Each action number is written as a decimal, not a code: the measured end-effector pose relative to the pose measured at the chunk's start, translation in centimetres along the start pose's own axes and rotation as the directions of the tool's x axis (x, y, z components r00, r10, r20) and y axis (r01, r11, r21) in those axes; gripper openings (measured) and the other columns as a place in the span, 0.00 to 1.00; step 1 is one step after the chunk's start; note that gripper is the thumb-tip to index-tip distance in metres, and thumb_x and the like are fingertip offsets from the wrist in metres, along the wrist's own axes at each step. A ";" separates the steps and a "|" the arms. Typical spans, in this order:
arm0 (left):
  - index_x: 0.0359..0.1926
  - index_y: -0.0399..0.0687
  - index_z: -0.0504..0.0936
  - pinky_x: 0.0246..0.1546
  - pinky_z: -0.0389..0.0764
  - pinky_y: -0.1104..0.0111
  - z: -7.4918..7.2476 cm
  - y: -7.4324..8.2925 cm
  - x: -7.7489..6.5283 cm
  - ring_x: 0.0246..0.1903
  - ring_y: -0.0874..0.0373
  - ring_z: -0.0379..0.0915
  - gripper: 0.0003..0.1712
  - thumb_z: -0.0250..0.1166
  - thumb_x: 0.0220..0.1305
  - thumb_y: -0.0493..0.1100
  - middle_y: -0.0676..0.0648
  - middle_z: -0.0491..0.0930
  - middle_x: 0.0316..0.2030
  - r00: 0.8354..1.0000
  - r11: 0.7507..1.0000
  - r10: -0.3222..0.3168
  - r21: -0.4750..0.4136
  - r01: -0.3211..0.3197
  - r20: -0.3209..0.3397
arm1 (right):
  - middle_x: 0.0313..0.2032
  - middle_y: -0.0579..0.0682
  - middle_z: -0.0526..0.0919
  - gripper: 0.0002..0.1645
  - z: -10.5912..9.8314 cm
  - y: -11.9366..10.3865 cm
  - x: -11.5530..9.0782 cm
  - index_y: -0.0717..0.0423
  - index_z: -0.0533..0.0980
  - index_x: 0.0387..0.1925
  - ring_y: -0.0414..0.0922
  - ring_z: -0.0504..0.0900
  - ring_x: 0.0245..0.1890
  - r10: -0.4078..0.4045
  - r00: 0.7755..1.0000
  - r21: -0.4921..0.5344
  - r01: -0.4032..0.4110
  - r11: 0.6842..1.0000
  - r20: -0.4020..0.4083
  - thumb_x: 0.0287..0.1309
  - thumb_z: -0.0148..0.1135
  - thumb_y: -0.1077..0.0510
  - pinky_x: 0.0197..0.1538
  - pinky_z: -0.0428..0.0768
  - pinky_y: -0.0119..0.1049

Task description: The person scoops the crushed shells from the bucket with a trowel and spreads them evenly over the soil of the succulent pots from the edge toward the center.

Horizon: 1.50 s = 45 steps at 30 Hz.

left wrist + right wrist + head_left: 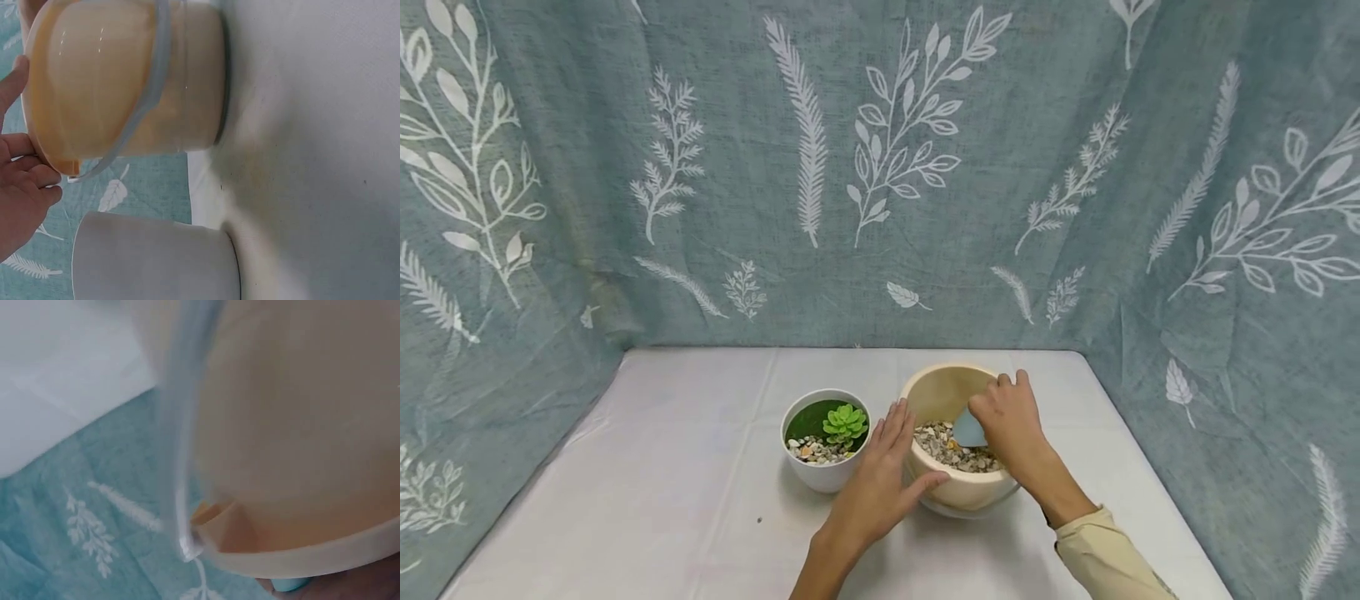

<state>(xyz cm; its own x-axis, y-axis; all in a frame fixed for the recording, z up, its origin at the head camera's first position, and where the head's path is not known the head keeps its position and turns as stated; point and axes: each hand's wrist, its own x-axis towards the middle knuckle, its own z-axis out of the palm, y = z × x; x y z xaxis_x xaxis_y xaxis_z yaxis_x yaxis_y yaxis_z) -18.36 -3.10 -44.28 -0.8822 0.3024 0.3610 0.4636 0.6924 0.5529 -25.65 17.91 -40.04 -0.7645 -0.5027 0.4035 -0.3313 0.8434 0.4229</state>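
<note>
A cream bucket (967,493) holds loose gravel (934,442). My right hand (1011,425) reaches over its right rim and grips a blue-grey scoop (970,430), whose blade meets the gravel; the handle is hidden in the fist. In the right wrist view, only a bit of the scoop (289,584) and fingers (356,589) show past the rim. My left hand (880,483) lies against the bucket's left rim, fingers extended and thumb along the front. From the left wrist, the hand (22,206) is at the rim, above the grey carrying handle (147,94).
Just left of the bucket stands a white pot (823,478) with a green succulent (845,422) and pebbles, close to my left fingers. A white cloth (700,467) covers the table. Patterned blue-green fabric (835,167) hangs behind and at both sides.
</note>
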 end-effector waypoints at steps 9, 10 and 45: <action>0.79 0.35 0.61 0.81 0.57 0.47 0.0 -0.1 -0.2 0.82 0.40 0.50 0.54 0.66 0.68 0.67 0.36 0.53 0.82 0.999 0.999 -0.037 -0.021 0.037 0.014 | 0.11 0.39 0.66 0.29 1.4 -0.3 -0.2 0.44 0.64 0.09 0.43 0.64 0.16 0.065 0.997 0.372 -0.074 0.925 0.038 0.40 0.72 0.72 0.36 0.62 0.44; 0.79 0.35 0.61 0.81 0.58 0.47 0.0 -0.1 -0.2 0.82 0.40 0.50 0.54 0.65 0.68 0.67 0.36 0.53 0.82 0.999 0.999 -0.037 -0.019 0.037 0.018 | 0.11 0.38 0.61 0.30 1.5 -0.3 -0.3 0.44 0.63 0.08 0.42 0.60 0.16 0.081 0.995 0.413 -0.095 0.906 0.053 0.40 0.71 0.73 0.36 0.61 0.43; 0.81 0.40 0.59 0.81 0.59 0.49 -0.1 -0.6 -0.1 0.82 0.43 0.51 0.54 0.66 0.68 0.67 0.38 0.54 0.82 1.000 1.000 0.006 -0.030 -0.006 -0.004 | 0.24 0.50 0.89 0.04 -6.3 3.7 -2.7 0.55 0.90 0.31 0.45 0.75 0.21 0.315 0.941 0.548 -0.329 0.769 0.122 0.59 0.72 0.64 0.40 0.68 0.49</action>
<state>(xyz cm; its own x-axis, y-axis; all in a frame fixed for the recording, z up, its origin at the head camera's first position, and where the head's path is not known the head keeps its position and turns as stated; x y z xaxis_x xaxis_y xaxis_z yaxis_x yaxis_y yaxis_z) -18.57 -3.60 -44.54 -0.8792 0.3035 0.3672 0.4709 0.6708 0.5730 -21.34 21.14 -34.44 -0.8915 -0.1838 0.4141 -0.3063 0.9180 -0.2519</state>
